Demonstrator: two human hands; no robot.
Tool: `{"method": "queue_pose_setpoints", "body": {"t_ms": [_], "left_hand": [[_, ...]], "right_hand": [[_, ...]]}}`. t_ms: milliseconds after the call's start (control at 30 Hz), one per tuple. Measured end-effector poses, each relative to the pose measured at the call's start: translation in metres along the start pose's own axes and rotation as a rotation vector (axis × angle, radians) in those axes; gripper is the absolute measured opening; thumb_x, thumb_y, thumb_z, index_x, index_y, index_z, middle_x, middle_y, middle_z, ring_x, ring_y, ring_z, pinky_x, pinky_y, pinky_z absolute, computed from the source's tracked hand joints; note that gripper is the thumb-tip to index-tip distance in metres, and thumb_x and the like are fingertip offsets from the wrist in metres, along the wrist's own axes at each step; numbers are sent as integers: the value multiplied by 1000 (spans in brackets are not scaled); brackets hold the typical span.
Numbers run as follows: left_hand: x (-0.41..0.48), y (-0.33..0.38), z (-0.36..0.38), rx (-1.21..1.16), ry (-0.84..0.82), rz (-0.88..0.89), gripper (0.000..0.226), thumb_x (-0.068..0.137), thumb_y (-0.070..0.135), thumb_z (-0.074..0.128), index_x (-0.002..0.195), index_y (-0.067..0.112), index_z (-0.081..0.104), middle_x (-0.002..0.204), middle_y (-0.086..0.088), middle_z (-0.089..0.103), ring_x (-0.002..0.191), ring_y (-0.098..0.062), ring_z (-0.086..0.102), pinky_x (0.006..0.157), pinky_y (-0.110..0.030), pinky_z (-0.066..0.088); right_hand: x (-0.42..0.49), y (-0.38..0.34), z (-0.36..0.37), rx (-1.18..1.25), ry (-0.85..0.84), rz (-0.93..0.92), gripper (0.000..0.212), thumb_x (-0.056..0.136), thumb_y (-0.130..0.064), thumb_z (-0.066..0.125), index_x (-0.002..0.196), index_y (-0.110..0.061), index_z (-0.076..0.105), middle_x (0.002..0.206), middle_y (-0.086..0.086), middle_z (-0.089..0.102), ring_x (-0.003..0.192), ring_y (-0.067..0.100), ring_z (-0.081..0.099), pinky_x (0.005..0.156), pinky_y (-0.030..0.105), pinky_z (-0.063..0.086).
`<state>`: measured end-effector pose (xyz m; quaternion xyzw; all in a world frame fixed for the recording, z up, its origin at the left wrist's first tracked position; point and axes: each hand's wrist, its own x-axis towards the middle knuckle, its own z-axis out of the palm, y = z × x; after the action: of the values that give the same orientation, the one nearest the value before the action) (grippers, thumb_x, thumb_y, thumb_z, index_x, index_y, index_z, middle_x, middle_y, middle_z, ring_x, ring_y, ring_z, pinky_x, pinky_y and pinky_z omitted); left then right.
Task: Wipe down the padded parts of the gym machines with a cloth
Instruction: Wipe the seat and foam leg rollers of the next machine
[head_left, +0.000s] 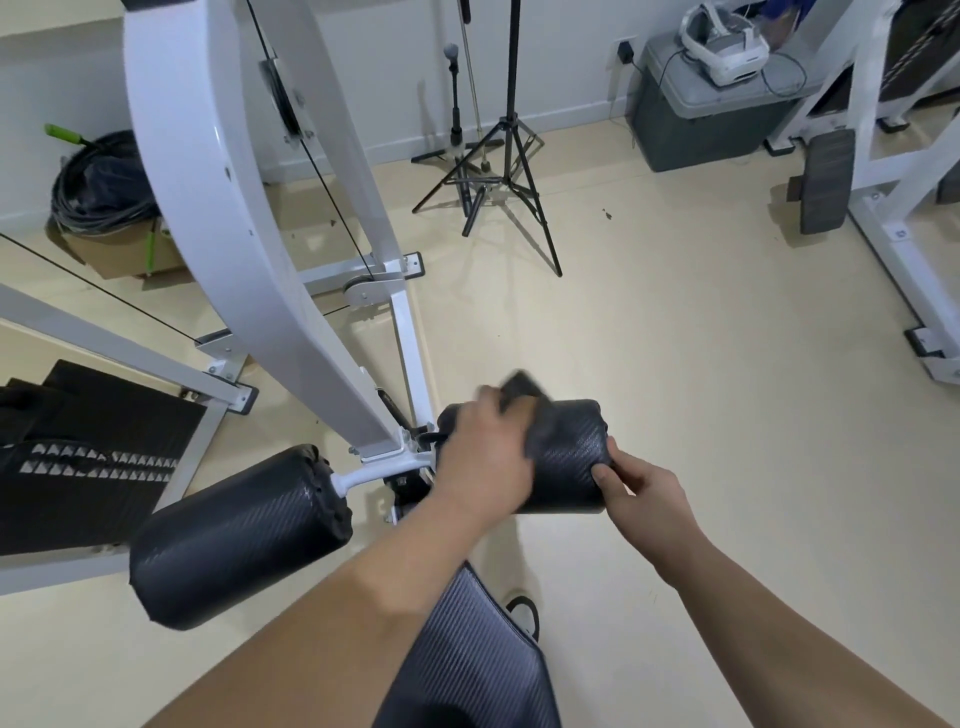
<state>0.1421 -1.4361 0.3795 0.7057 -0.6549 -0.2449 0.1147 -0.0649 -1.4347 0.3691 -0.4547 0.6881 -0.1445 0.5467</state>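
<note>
1. Left hand (488, 452) lies across the top of the roller pad (569, 447), forearm reaching in from below and to the pad's left. Its fingers are curled over a dark cloth (519, 388) and press it onto the pad's far upper side.
2. The right hand (647, 493) grips the pad's outer end, with the thumb on the covering and the fingers bent round the end cap.
3. The cloth is blurred; one corner sticks up past the knuckles.
4. The pad is a black cylinder with a fine woven pattern, lying sideways on a white bar.
5. Left of the pad, a second black roller (234, 535) sits on the same bar, and the white frame (218, 182) rises behind it.
6. Below the pad is a ribbed grey seat pad (467, 649), with a shoe (524, 613) beside it.
7. Beyond the pad, on the pale beige floor (675, 338), stands a black tripod (511, 171); farther right, by the wall, is a grey box (691, 119) with a white headset (724, 44) on top.
</note>
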Motion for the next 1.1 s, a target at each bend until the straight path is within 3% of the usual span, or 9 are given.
{"method": "queue_pose_setpoints", "body": {"t_ms": [100,200,333,433,667,800,900,1033,1100], "left_hand": [[0,-24,-11,10,78,-265,52,92,24,59,143,21,47,128,-12,40,114,-36,50,93,-45,50],[-30,-13,1,30,99,-233,55,89,23,63,141,19,46,126,-11,39,115,-33,48,93,-40,49],[-90,-19,20,-34,-42,-248,64,94,28,62,151,27,34,135,-2,30,127,-22,42,103,-30,42],[-104,-34,22,-44,-100,-192,62,93,27,64,148,28,37,131,4,28,125,-17,40,97,-27,44],[-47,9,24,-84,258,-349,56,79,14,74,131,19,56,118,-10,46,105,-32,52,82,-44,55],[-21,41,30,-14,118,-3,47,78,16,65,125,17,58,114,-13,47,95,-35,51,63,-43,53],[-1,20,12,24,24,176,41,87,25,61,128,21,57,114,-13,49,95,-37,56,64,-41,52],[20,-31,-8,18,118,-331,41,97,31,54,136,18,52,124,-16,46,108,-42,55,87,-45,50],[21,-14,-7,47,105,-286,40,97,30,54,134,15,55,123,-16,46,106,-41,55,86,-44,50]], "right_hand": [[3,-3,-3,-22,-4,31,37,97,-20,64,132,-30,71,119,-24,69,115,6,62,103,29,46],[13,-22,-15,-48,-37,88,17,81,-28,68,86,-12,72,79,-9,58,78,23,51,72,33,42],[25,-43,-16,-88,-12,148,47,87,-42,71,130,-24,65,121,-4,67,108,22,66,90,44,60],[25,-41,-9,-148,-41,136,14,97,-32,61,103,-32,74,105,-1,75,99,26,70,84,48,64],[34,-51,-3,-238,-15,168,38,102,-46,49,96,-17,74,98,12,70,93,30,68,75,47,66],[37,-51,-7,-166,-59,203,39,103,-44,51,93,-16,77,102,16,74,98,28,70,66,40,66],[33,-47,-6,-160,-56,206,40,103,-46,49,93,-19,77,96,14,71,89,24,64,66,41,66],[31,-45,-6,-165,-47,199,39,102,-51,48,98,-24,76,107,14,70,95,25,64,69,44,67],[32,-45,-6,-150,-49,195,40,102,-51,48,98,-22,76,105,15,71,97,27,65,67,43,67]]}}
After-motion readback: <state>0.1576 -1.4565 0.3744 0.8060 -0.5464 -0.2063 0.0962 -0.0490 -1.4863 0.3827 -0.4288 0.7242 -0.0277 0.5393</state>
